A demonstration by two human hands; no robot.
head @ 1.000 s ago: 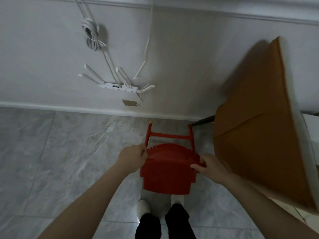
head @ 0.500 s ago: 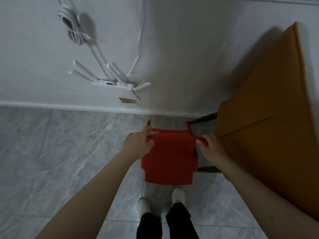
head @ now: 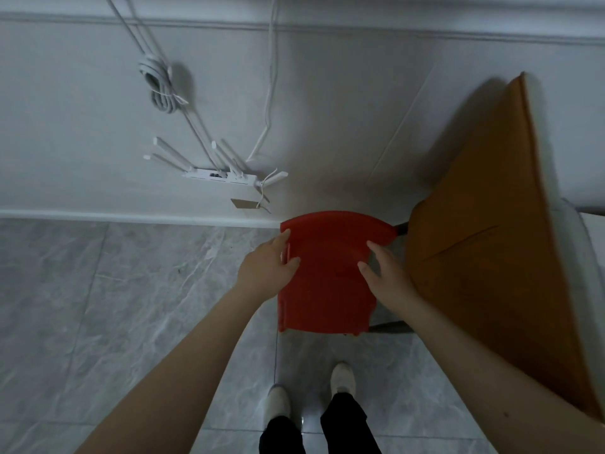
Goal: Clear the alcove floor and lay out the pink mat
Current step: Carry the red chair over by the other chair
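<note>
Right now, looking down from my head camera, I have a red plastic chair held between my two hands above the grey marble-patterned floor tiles. My left hand grasps its left edge, thumb lying on the red top surface and fingers wrapped round the side. My right hand is on the right side, thumb and forefinger spread against the red surface; whether the remaining fingers curl under the edge I cannot tell. The chair's curved far edge reaches the white skirting board at the foot of the wall.

Just right of the red chair, close by my right hand, stands an orange-brown upholstered chair, its dark legs showing low beside the red plastic. On the wall to the left is a white router with several antennas, a small tag hanging beneath it, and a bundled coil of grey cable above, with white cords running up the wall. Below, my white shoes and black trousers stand on the tiles. The pink mat is nowhere in this view.
</note>
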